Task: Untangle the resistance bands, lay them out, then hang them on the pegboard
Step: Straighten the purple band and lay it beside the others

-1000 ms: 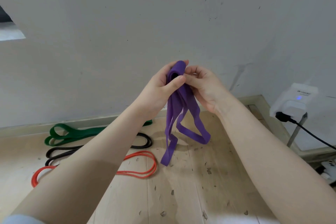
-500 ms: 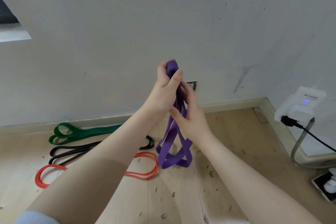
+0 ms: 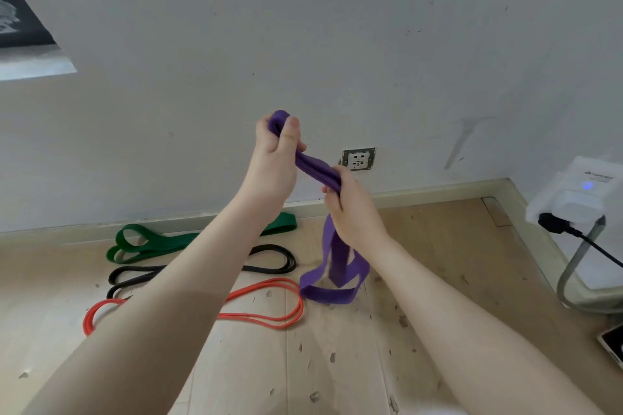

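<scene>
Left hand (image 3: 274, 158), head view: raised in front of the wall (image 3: 303, 27), fingers and thumb curled tight round the top fold of the purple band (image 3: 315, 170); the fold pokes out above my knuckles, thumb pressed across its front. Right hand (image 3: 350, 209): lower and to the right, fingers wrapped round the same band where it comes down from the left hand; the doubled strip runs taut and slanted between the two fists. Below my right hand the rest of the purple band hangs in loose twisted loops; the lowest loop lies on or just above the wooden floor (image 3: 337, 364), I cannot tell which. Purple band thus sits in both hands, upper end in the left, middle in the right, tail under the right wrist.

Other bands, same view: green band (image 3: 151, 242) lies flat on the floor along the skirting, partly hidden behind my left forearm; black band (image 3: 269, 258) lies just in front of it, also crossed by the forearm; red band (image 3: 263, 303) lies nearest to me, its right end just beside the hanging purple loop. All three lie apart from my hands.

Surroundings: wall socket (image 3: 358, 159) just behind my right hand; white plug-in unit (image 3: 573, 192) with a blue light at the right, black cable (image 3: 573, 232) leading from it; dark picture (image 3: 20, 20) at the upper left edge.
</scene>
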A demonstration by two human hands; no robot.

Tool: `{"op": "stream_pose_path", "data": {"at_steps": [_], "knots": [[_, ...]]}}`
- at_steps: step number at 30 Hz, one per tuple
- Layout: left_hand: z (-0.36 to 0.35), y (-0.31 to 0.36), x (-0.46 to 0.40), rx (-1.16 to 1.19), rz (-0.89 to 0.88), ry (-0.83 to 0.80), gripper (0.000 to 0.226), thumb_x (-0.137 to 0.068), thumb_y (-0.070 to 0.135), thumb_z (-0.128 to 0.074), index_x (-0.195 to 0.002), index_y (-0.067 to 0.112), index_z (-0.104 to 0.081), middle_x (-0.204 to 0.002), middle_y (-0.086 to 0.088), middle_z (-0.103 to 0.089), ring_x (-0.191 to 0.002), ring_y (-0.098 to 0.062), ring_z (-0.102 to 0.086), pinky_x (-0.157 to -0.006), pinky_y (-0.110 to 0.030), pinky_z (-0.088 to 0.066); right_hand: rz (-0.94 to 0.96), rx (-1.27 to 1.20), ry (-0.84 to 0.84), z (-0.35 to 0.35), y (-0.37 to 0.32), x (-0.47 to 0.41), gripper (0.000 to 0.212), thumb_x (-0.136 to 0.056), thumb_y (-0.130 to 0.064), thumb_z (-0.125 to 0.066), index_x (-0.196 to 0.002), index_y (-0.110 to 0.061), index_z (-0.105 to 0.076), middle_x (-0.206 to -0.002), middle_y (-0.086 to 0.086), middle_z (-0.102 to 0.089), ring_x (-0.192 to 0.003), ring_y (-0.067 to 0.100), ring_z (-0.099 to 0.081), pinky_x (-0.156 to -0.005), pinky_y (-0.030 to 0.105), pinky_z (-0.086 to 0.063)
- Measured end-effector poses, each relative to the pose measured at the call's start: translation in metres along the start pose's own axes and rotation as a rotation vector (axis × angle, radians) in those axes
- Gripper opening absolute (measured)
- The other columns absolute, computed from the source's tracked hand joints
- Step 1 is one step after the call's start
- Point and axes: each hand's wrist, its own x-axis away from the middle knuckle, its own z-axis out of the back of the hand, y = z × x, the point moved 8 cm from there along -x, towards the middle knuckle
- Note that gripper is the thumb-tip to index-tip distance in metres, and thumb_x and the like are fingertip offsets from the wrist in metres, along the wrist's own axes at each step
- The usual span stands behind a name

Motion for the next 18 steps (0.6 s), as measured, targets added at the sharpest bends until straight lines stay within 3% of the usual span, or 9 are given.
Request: {"op": "stream_pose_path", "data": {"at_steps": [3, 6, 9, 11, 14, 18], "knots": [[0.014, -0.019, 0.006, 0.131, 0.106, 0.045, 0.023, -0.098, 0.024, -0.043, -0.117, 0.012, -0.042, -0.082, 0.003, -0.055, -0.087, -0.012, -0.056, -0.098, -0.034, -0.045, 0.016, 0.051, -0.115, -0.001, -0.002, -0.001, 0.026, -0.098, -0.02, -0.04, -0.123, -0.015, -0.044, -0.089, 0.003, -0.06, -0.068, 0.014, -0.057, -0.057, 0.026, -0.042], [0.015, -0.036, 0.016, 0.207, 0.174, 0.019, 0.038, -0.093, 0.014, -0.053, -0.128, 0.013, -0.038, -0.096, -0.001, -0.056, -0.095, -0.013, -0.058, -0.1, -0.037, -0.046, -0.015, 0.04, -0.216, -0.01, 0.003, 0.009, 0.023, -0.099, -0.028, -0.039, -0.118, -0.017, -0.045, -0.088, 0.001, -0.059, -0.078, 0.017, -0.06, -0.064, 0.027, -0.047], [0.005, -0.053, 0.022, 0.286, 0.24, -0.035, 0.053, -0.091, 0.009, -0.056, -0.137, 0.015, -0.031, -0.108, 0.0, -0.056, -0.099, -0.013, -0.059, -0.096, -0.033, -0.048, -0.033, 0.009, -0.288, -0.026, 0.016, 0.024, 0.014, -0.099, -0.027, -0.038, -0.1, -0.018, -0.049, -0.079, -0.002, -0.058, -0.072, 0.015, -0.058, -0.065, 0.028, -0.047], [0.002, -0.07, 0.028, 0.243, 0.312, -0.033, 0.044, -0.089, 0.013, -0.06, -0.128, 0.019, -0.041, -0.11, -0.001, -0.059, -0.104, -0.018, -0.06, -0.095, -0.037, -0.049, -0.068, -0.014, -0.3, -0.032, 0.03, 0.031, 0.014, -0.099, -0.026, -0.037, -0.091, -0.021, -0.047, -0.075, -0.004, -0.057, -0.07, 0.015, -0.057, -0.064, 0.026, -0.045], [-0.005, -0.109, 0.052, 0.266, 0.472, -0.038, 0.024, -0.086, 0.018, -0.065, -0.098, 0.027, -0.047, -0.109, -0.011, -0.061, -0.104, -0.025, -0.062, -0.089, -0.036, -0.051, -0.093, 0.031, -0.345, -0.043, 0.049, 0.04, 0.008, -0.099, -0.027, -0.037, -0.096, -0.023, -0.043, -0.082, 0.001, -0.06, -0.075, 0.021, -0.06, -0.069, 0.033, -0.048], [0.003, -0.163, 0.083, 0.148, 0.554, 0.079, 0.027, -0.082, 0.023, -0.07, -0.1, 0.025, -0.051, -0.104, -0.007, -0.064, -0.097, -0.02, -0.063, -0.083, -0.032, -0.052, -0.05, 0.143, -0.551, -0.079, 0.067, 0.058, 0.011, -0.099, -0.027, -0.037, -0.106, -0.02, -0.042, -0.086, -0.001, -0.056, -0.076, 0.021, -0.055, -0.066, 0.034, -0.045]]}}
